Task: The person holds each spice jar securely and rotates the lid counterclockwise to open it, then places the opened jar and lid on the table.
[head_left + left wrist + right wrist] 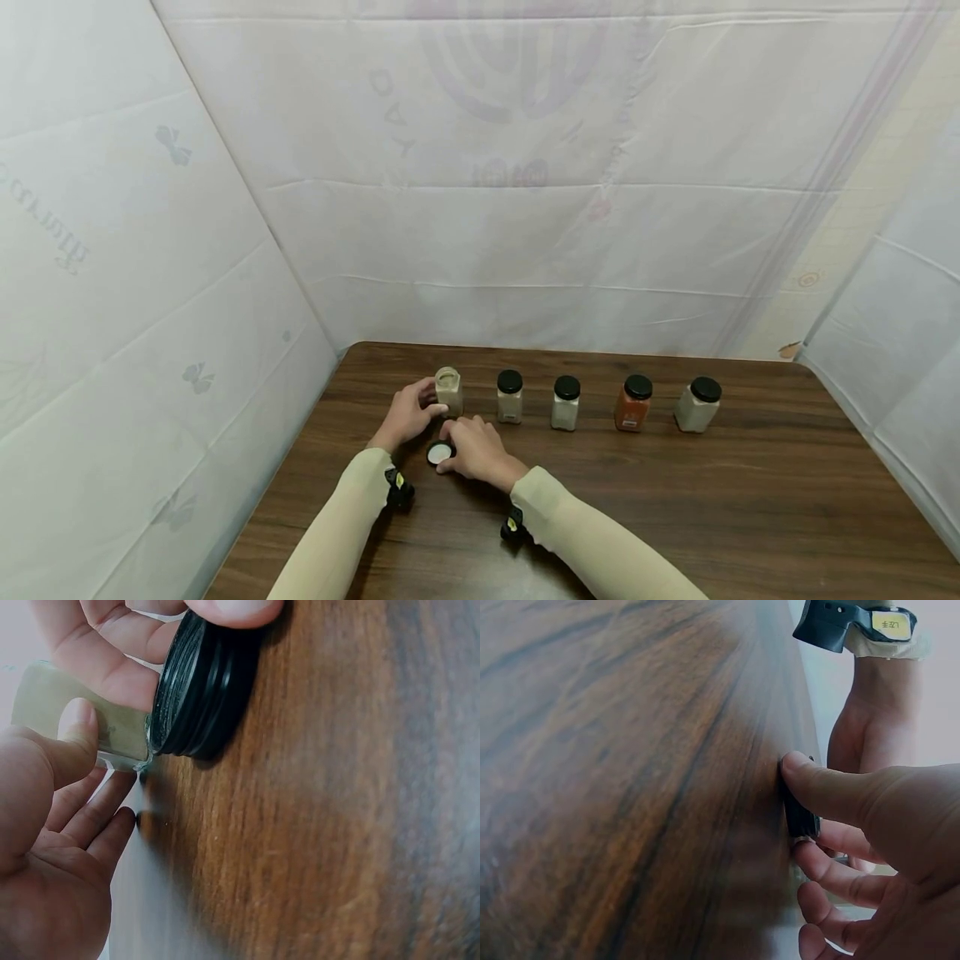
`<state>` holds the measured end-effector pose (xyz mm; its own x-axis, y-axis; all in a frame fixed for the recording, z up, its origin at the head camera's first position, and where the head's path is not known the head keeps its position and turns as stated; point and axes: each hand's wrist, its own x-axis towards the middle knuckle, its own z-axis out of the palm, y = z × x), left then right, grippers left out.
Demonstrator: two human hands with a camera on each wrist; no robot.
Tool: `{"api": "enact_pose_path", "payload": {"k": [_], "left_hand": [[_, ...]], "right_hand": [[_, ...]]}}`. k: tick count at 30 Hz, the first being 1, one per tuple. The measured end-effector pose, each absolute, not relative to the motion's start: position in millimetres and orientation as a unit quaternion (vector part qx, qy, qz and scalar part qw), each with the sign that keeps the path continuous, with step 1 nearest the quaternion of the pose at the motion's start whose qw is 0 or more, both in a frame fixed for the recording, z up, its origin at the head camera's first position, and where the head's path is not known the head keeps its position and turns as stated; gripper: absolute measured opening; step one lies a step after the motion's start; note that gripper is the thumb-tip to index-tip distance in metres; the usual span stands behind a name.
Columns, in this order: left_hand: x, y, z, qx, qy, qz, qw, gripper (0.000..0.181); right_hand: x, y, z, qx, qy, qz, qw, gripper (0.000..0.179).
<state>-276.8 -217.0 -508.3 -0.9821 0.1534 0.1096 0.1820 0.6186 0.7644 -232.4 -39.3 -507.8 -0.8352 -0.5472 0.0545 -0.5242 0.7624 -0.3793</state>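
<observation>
My left hand (pixel 407 414) holds an uncapped jar (pixel 449 401) of pale powder, which stands upright at the left of the row. In the left wrist view, the thumb lies along one side of the jar (pixel 124 727) with fingers on the other. Just in front of the jar, my right hand (pixel 478 450) pinches a black screw lid (pixel 439 453) by its edge. The lid's white inner face points up. Seen from the right wrist, the thumb and fingertips are on opposite edges of the lid (pixel 801 814), low over the tabletop.
To the right stand several black-capped jars: a beige one (pixel 510 398), a whitish one (pixel 566 405), an orange-red one (pixel 633 405) and another pale one (pixel 698 407). They share the brown wooden table (pixel 675 508). White cloth walls (pixel 525 250) rise behind it and at the sides.
</observation>
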Motion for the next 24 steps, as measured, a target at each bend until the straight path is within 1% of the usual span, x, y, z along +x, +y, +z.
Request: {"api": "enact_pose_path", "payload": {"k": [24], "left_hand": [[-276.9, -218.8, -509.7, -0.103, -0.901, -0.420, 0.022, 0.050]], "right_hand": [[-229.7, -37.7, -507.3, -0.286, 0.936, -0.200, 0.046, 0.045]]}}
